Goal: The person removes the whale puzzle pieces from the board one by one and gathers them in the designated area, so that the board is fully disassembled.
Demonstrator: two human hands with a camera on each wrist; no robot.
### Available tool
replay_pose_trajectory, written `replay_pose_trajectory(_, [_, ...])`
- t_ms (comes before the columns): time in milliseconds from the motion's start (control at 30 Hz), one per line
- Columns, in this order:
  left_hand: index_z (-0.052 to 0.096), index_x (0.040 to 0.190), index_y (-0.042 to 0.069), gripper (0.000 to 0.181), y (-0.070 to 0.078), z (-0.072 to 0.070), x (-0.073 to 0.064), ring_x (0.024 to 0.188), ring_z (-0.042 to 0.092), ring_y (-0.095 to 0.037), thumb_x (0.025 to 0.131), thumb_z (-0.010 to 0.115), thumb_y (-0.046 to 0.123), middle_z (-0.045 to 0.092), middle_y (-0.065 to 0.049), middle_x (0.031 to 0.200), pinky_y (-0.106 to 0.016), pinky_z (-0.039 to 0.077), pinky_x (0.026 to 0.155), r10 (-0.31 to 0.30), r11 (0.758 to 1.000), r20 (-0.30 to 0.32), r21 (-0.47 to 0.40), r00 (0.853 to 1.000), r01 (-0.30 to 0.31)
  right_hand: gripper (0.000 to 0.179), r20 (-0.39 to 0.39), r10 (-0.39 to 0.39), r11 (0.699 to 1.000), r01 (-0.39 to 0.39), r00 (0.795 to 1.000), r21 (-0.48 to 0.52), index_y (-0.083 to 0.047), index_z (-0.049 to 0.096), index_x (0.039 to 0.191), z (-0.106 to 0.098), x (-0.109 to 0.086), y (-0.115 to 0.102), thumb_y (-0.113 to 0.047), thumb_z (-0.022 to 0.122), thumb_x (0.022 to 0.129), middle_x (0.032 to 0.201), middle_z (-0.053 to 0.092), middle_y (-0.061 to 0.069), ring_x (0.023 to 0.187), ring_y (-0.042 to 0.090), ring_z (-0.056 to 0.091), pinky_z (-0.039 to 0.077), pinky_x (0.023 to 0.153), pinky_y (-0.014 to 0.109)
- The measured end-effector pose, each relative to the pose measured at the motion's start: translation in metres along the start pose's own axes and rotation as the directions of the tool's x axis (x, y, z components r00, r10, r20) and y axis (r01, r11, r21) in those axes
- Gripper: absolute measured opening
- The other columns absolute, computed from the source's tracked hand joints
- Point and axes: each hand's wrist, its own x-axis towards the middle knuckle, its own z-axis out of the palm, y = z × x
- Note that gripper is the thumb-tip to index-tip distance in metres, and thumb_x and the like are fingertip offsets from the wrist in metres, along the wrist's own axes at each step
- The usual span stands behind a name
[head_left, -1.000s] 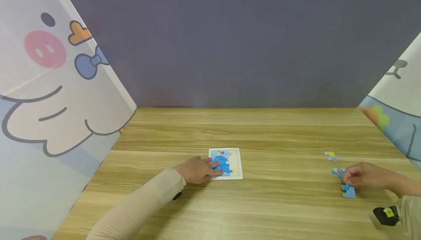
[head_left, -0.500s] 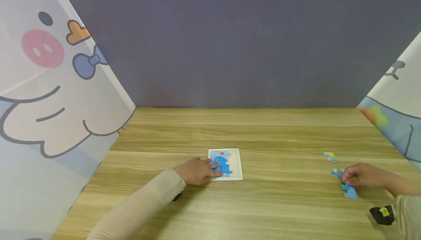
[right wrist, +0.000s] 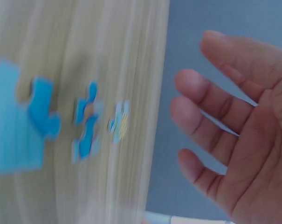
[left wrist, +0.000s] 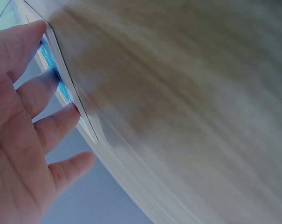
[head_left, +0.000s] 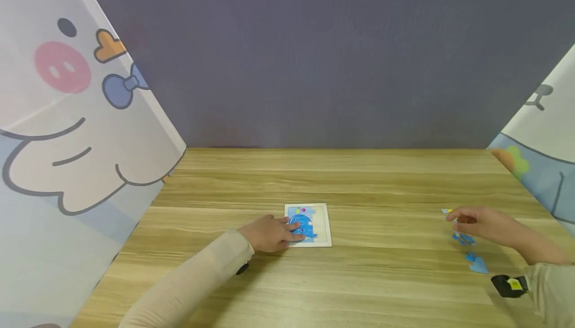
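Observation:
My left hand (head_left: 269, 234) rests on the left side of a white-framed jigsaw puzzle (head_left: 329, 228), its fingers spread over the blue picture. In the left wrist view the fingertips touch the puzzle near its edge. The puzzle's right strip shows bare cream board. My right hand (head_left: 478, 223) is above the loose pieces at the right, fingers loosely bent and holding nothing. It partly covers a piece with a yellow patch (head_left: 446, 211). Below it lie blue-and-white pieces (head_left: 463, 239) and a light blue corner piece (head_left: 478, 265). The right wrist view shows the same loose pieces, blurred.
The wooden table (head_left: 377, 278) bears everything. A dark grey panel (head_left: 337, 58) rises along its far edge. Panels with cartoon prints stand at the left (head_left: 103, 158) and right (head_left: 552, 118). Dark wrist devices show by both sleeves, such as the right one (head_left: 509, 286).
My right hand has left the blue corner piece and moved up and away towards the yellow-patched piece, its fingers loosening. The left hand stays on the puzzle.

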Motion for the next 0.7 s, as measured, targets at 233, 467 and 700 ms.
replay_pose_trajectory(233, [0.051,0.14,0.033,0.043,0.001,0.001,0.003,0.132,0.044,-0.025,0.098,0.056,0.026,0.042,0.003,0.147,-0.049,0.043,0.099,0.01,1.0,-0.008,0.001,1.0,-0.01,0.022,-0.14,0.043,0.987,-0.064,0.989,-0.15,0.002,0.067,0.103,0.013,0.018,-0.028,-0.01,0.072,0.085,0.081,0.056,-0.019,0.071,-0.007,0.049,0.043,0.055,0.025])
replay_pose_trajectory(467, [0.051,0.139,0.032,0.043,0.003,0.001,0.006,0.131,0.044,-0.025,0.098,0.057,0.026,0.042,0.002,0.146,-0.049,0.043,0.099,0.018,1.0,-0.016,-0.001,1.0,-0.018,0.022,-0.211,-0.083,0.98,0.042,0.974,-0.196,0.001,0.069,0.1,0.031,0.035,-0.04,-0.003,0.075,0.079,0.08,0.059,-0.014,0.071,-0.005,0.05,0.038,0.05,0.022])
replay_pose_trajectory(700, [0.052,0.139,0.032,0.043,0.002,0.001,0.003,0.132,0.044,-0.027,0.098,0.057,0.025,0.043,0.0,0.146,-0.05,0.043,0.098,0.007,1.0,-0.003,-0.006,1.0,-0.008,0.023,-0.164,-0.11,0.982,0.082,0.98,-0.171,0.002,0.069,0.1,0.044,0.062,-0.057,-0.002,0.075,0.078,0.082,0.065,-0.002,0.073,0.006,0.057,0.044,0.055,0.025])
